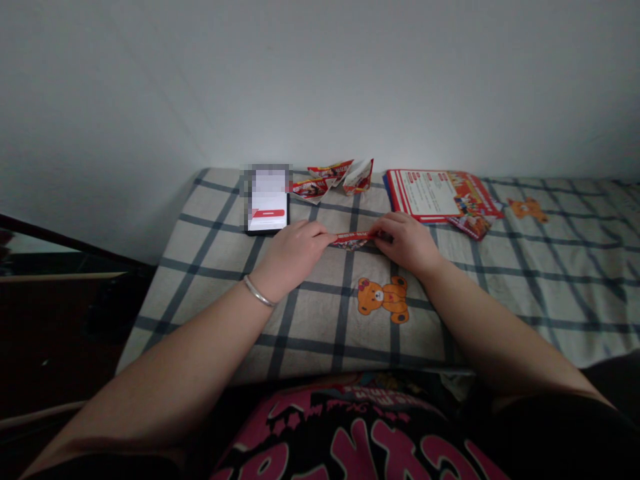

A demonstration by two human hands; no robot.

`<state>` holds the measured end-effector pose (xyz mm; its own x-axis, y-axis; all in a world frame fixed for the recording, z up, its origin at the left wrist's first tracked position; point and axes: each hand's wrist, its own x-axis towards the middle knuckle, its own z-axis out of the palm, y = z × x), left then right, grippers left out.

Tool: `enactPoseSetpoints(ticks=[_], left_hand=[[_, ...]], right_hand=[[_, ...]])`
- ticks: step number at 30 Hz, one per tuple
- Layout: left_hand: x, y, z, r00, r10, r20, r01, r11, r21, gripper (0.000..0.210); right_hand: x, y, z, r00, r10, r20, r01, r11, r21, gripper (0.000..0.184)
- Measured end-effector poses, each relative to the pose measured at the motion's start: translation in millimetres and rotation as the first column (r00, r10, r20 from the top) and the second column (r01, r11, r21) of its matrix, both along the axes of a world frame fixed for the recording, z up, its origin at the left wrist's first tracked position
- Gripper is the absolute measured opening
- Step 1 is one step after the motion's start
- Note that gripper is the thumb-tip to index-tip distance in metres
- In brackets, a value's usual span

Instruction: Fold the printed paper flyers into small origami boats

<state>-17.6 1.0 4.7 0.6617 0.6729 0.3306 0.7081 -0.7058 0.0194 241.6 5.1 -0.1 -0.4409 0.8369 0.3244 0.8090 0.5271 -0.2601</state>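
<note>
Between my two hands lies a narrow folded paper, red with printed lettering and a coloured picture, just above the checked cloth. Its left end is pinched in the fingers of my left hand, which has a silver bangle on the wrist. My right hand has its fingers closed on the right end. Behind them stand several folded paper pieces in the same red print. To the right is a stack of printed leaflets, with a small folded piece at its front corner.
A phone with a lit screen lies at the back left, close to my left hand. The checked cloth with printed bears covers the surface. A white wall rises along the back edge. The cloth's left edge drops to a dark area.
</note>
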Motion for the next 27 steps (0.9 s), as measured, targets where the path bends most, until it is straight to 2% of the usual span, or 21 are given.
enactPoseSetpoints(ticks=[5, 9, 14, 20, 23, 27], left_hand=[[0, -3, 1.7, 0.998, -0.040, -0.038, 0.039, 0.999, -0.015, 0.024], [0, -3, 0.2, 0.996, -0.053, -0.065, 0.052, 0.999, -0.011, 0.025], [2, -5, 2.5, 0.994, -0.047, -0.096, 0.047, 0.999, -0.004, 0.024], [3, -3, -1.2, 0.999, -0.027, 0.017, 0.027, 0.999, -0.032, 0.026], [2, 1, -4.6, 0.996, -0.004, 0.094, 0.012, 0.997, -0.077, 0.027], [0, 4, -6.3, 0.994, -0.040, 0.098, 0.050, 0.994, -0.099, 0.017]], right_hand=[[3, 0, 0.8, 0.995, 0.079, 0.061, -0.079, 0.997, -0.007, 0.019], [3, -1, 3.1, 0.992, 0.123, 0.039, -0.122, 0.992, -0.027, 0.021], [-4, -1, -0.6, 0.998, 0.064, 0.004, -0.064, 0.998, 0.007, 0.021], [-9, 1, -7.9, 0.998, 0.050, 0.026, -0.052, 0.997, 0.056, 0.031], [-8, 2, -8.4, 0.998, 0.053, 0.022, -0.054, 0.997, 0.062, 0.029], [-8, 0, -6.1, 0.998, 0.051, 0.027, -0.053, 0.993, 0.102, 0.023]])
